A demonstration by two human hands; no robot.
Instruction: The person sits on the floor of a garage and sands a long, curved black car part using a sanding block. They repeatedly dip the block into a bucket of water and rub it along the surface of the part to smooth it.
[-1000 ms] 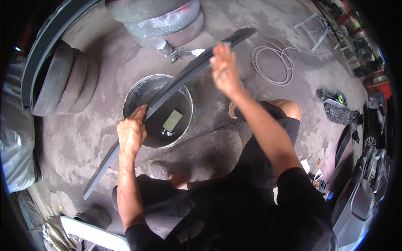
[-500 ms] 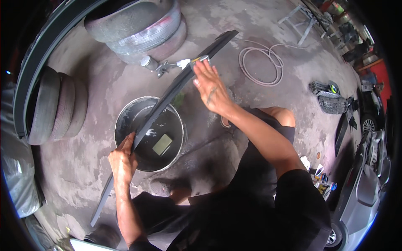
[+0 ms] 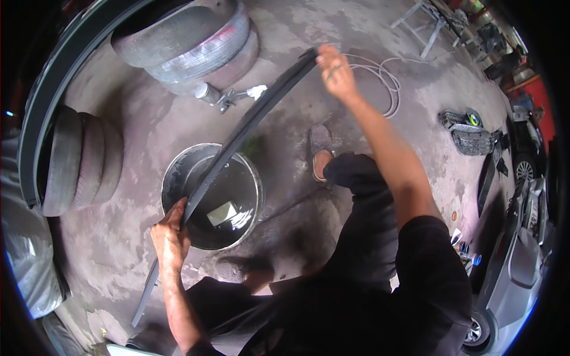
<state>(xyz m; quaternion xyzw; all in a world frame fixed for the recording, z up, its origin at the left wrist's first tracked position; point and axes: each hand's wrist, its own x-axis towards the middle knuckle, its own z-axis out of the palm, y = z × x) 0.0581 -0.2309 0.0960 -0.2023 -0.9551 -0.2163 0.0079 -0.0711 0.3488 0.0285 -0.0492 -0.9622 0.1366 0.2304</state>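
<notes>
A long black trim strip (image 3: 244,127) slants across the view, passing above a round black bucket (image 3: 259,196) of water. My left hand (image 3: 171,237) is closed around the strip's lower part, beside the bucket's left rim. At the strip's far upper end is my right hand (image 3: 337,72), its fingers curled and pressed to the tip. Motion blurs those fingers, and a thin greyish thing under them cannot be made out. In the bucket a pale rectangular block (image 3: 222,214) shows in the water, near a bright reflection.
Stacked tyres (image 3: 199,56) stand at the far left, more tyres (image 3: 80,160) below them. A spray gun (image 3: 228,98) lies behind the strip. A coiled hose (image 3: 386,89) and metal stand (image 3: 424,29) are far right. Grey car parts (image 3: 516,267) line the right side.
My right hand has slid up and right along the strip from its upper middle to the far tip, its fingers going from straight to curled. My left hand keeps its hold.
</notes>
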